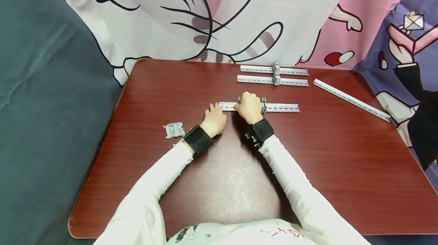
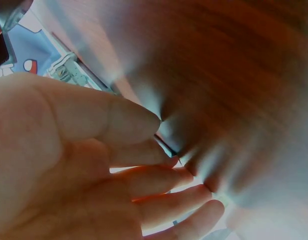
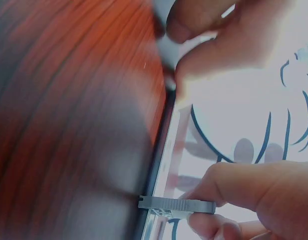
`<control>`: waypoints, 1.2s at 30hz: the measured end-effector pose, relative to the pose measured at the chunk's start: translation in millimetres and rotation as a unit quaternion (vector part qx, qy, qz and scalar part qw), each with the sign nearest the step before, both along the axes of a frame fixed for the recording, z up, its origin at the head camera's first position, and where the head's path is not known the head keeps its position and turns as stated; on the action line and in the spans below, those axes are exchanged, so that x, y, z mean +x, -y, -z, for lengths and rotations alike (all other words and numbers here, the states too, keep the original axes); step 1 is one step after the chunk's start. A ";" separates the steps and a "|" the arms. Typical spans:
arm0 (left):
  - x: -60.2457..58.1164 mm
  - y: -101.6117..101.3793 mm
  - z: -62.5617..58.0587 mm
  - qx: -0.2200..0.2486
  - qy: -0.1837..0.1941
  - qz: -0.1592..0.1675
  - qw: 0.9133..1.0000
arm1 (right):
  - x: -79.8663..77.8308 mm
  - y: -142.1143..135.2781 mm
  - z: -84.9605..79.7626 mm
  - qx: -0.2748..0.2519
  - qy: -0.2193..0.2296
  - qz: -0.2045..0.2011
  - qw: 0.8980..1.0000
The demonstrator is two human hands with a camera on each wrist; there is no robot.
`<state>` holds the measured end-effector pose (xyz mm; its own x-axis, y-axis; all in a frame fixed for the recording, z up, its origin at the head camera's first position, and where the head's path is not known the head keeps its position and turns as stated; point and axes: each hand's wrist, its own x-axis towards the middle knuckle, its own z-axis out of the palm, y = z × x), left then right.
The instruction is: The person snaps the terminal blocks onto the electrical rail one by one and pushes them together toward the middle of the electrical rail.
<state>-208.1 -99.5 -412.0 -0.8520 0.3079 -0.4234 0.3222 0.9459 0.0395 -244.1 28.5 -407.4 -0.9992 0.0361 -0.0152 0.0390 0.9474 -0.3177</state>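
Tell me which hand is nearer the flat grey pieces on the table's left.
Left. The left hand is just right of the flat grey pieces; the right hand is farther right, pinching a grey clip.

Head cam high, fwd/down on table (image 1: 325,169), wrist cams v. close, head + R wrist share rail (image 1: 284,108)

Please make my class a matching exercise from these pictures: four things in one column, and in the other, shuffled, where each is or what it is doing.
Things
1. Right hand
2. Left hand
3. Bare rail
4. Flat grey block

Places and states
A. Slanting near the table's right edge
B. Lying to the left of both hands
C. Pinching a grey clip
D. At the left end of the rail nearest the person

Right pairs: 1-C, 2-D, 3-A, 4-B
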 end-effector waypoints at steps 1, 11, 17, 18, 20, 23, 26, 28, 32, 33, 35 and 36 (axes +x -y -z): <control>0.5 0.0 0.1 0.003 0.001 -0.001 1.000 | 0.7 -2.3 0.0 0.001 -0.001 0.004 1.000; 2.1 -1.1 1.2 0.011 -0.011 -0.009 1.000 | 5.3 -23.2 1.4 -0.011 -0.034 0.026 0.999; 1.2 -2.5 0.7 0.001 0.002 -0.009 1.000 | 7.4 -33.8 3.7 -0.001 -0.058 0.042 0.997; 1.1 -2.8 1.0 -0.001 0.003 -0.009 1.000 | 7.7 -35.4 4.4 0.001 -0.062 0.045 0.997; 1.3 -3.1 1.7 -0.001 -0.001 -0.008 1.000 | 8.2 -38.7 5.5 -0.003 -0.072 0.051 0.996; 1.7 -3.9 2.3 0.001 -0.015 -0.007 1.000 | 8.8 -43.6 6.3 -0.009 -0.088 0.057 0.995; 2.1 -4.3 2.0 0.001 -0.024 -0.003 1.000 | 9.2 -47.8 6.7 -0.016 -0.096 0.063 0.993; 1.9 -4.4 1.5 -0.002 -0.026 -0.001 1.000 | 9.4 -50.1 7.0 -0.017 -0.097 0.066 0.993; 1.8 -4.5 1.0 0.000 -0.026 0.000 1.000 | 9.7 -54.5 7.7 -0.017 -0.096 0.074 0.992; 1.8 -4.5 1.1 -0.001 -0.026 0.001 1.000 | 10.0 -55.4 7.6 -0.018 -0.096 0.074 0.992; 2.1 -4.7 1.5 -0.001 -0.028 0.001 1.000 | 10.2 -57.2 7.5 -0.020 -0.099 0.073 0.992; 2.1 -4.8 1.7 -0.001 -0.028 0.001 1.000 | 10.4 -58.0 7.3 -0.022 -0.101 0.073 0.992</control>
